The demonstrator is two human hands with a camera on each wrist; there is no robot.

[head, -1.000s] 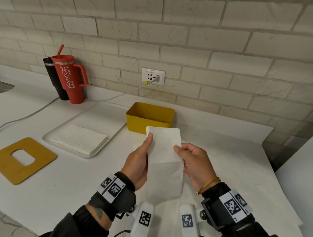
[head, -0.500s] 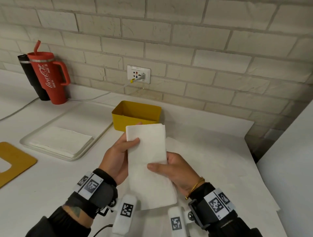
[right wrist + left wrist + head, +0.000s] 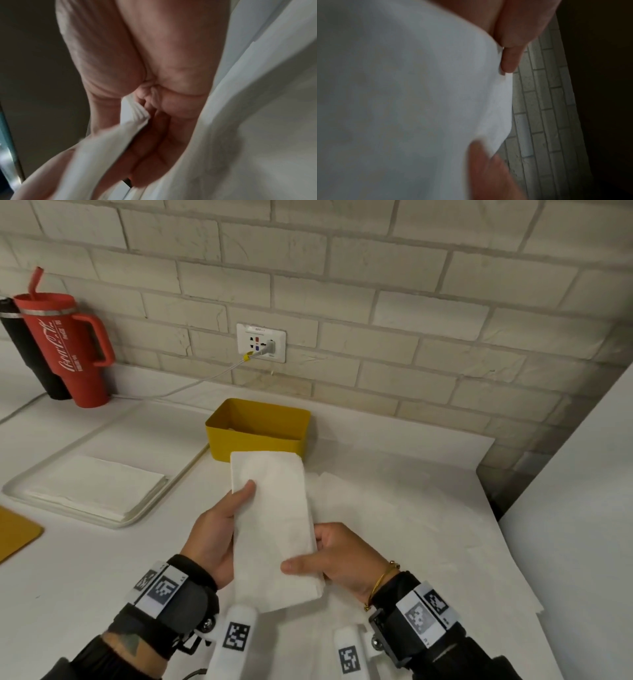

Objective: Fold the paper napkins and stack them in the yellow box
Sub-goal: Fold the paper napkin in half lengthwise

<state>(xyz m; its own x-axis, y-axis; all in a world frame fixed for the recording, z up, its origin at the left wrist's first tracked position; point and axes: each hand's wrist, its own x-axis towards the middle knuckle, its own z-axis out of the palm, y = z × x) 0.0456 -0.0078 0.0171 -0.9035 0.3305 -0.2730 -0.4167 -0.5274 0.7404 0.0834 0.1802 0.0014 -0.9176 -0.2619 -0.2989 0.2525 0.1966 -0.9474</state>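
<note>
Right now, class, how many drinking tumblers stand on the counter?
2: the red handled tumbler at far left by the brick wall, and a black tumbler touching its left side, partly hidden behind it.

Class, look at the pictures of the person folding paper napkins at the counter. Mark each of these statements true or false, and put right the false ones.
1. Both hands hold one folded napkin. True: the left hand and the right hand grip its sides.
2. The held napkin lies inside the yellow box. False: it is held in front of the box.
3. More napkins lie on a tray left of the box. True.
4. The red tumbler lies on its side. False: it stands upright by the wall.
5. A cable is plugged into the wall socket. True.
</note>
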